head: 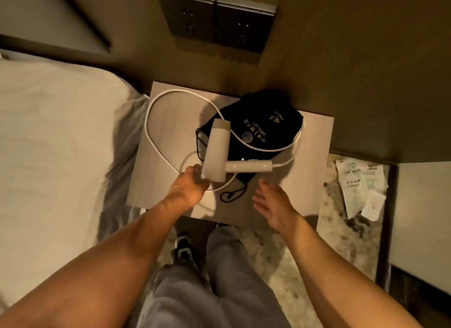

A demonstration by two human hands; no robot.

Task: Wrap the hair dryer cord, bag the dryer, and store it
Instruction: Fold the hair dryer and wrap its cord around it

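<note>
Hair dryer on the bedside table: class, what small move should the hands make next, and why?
Probably close the left hand on the hair dryer and lift it. The white cord lies unwound in loose loops across the table and black bag, and the right hand is open, free to start gathering cord.

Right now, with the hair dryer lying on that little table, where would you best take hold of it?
By the handle, I'd say. It sticks out sideways from the hair dryer toward the right, slim and bare on top, lying over the black bag. The open right hand hovers just near of it and could come down from above. The left hand is already at the barrel's near end.
</note>
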